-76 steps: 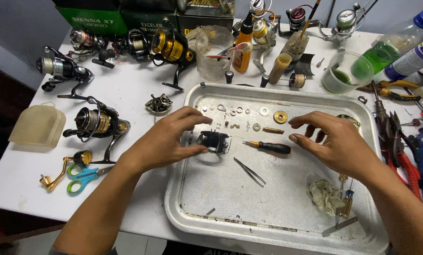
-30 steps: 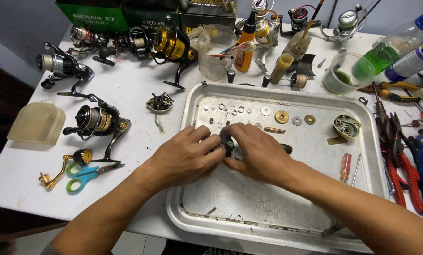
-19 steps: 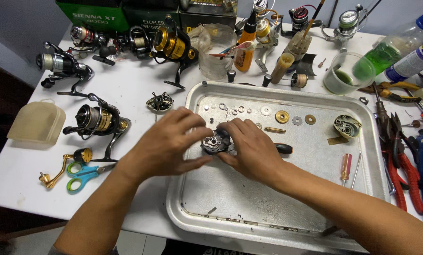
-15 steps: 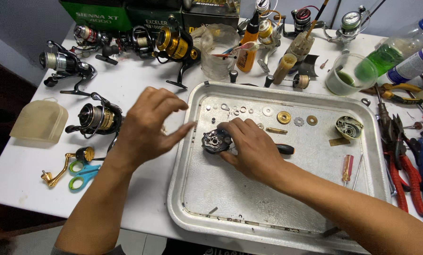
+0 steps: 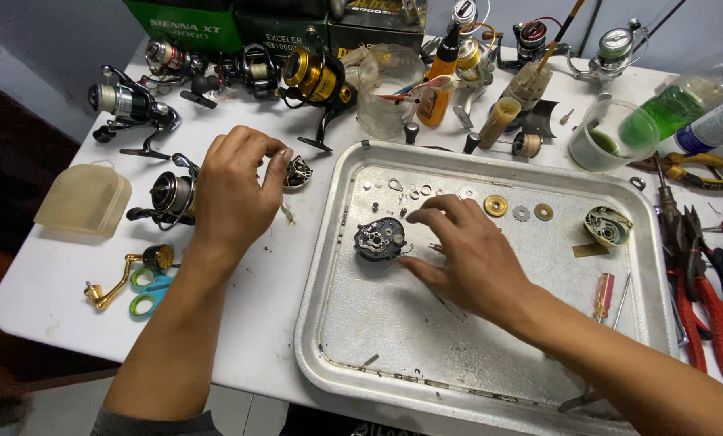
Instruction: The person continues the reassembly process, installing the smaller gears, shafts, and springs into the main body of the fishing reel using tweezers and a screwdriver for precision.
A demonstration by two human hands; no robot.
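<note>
A dark reel body (image 5: 380,240) lies in the metal tray (image 5: 490,387), left of centre. My right hand (image 5: 458,258) rests in the tray just right of it, fingers spread, fingertips close to the reel body and holding nothing. My left hand (image 5: 234,190) is outside the tray on the white table, its fingers curled towards a small dark reel part (image 5: 297,172) beside the tray's top-left corner; whether it grips the part is unclear. Small washers and gears (image 5: 495,205) lie in a row along the tray's far side, with a round side plate (image 5: 607,226) at right.
Several spinning reels (image 5: 131,105) stand at the table's far left and back. A cream plastic lid (image 5: 84,199), scissors (image 5: 147,291) and a gold handle (image 5: 119,278) lie at left. Pliers (image 5: 692,282), a screwdriver (image 5: 604,295), bottles (image 5: 684,101) and cups crowd the right and back.
My left hand let go of the reel body and moved left out of the tray to the small part on the table. My right hand stayed beside the reel body.
</note>
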